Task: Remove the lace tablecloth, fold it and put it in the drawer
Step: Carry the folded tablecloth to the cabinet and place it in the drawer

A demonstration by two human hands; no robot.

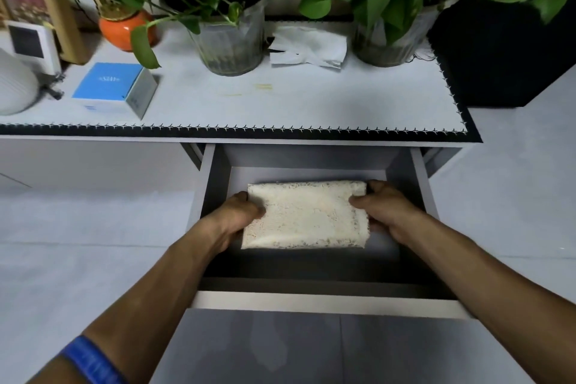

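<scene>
I see a pale grey floor (pixel 78 227) around a white cabinet (pixel 93 162). On its top lies a light mat (pixel 280 97) with a dark stitched border. At the back stand two glass jars with green plants (pixel 230 40), an orange pot (pixel 124 29), a blue box (pixel 115 87) and a wooden picture frame (pixel 62 19). A black block (pixel 505 56) stands at the right.

We cannot see the fingers of the left hand (pixel 240 212) or the right hand (pixel 385 209), tucked under the folded lace tablecloth (pixel 304 215). The drawer (pixel 324 302) floor beneath the cloth is hidden, and its near inside is lost in shadow. The picture frame (pixel 37 9) and white rounded object (pixel 12 87) are cut off at the left edge; the blue box (pixel 109 84) lettering is too blurred to read.
</scene>
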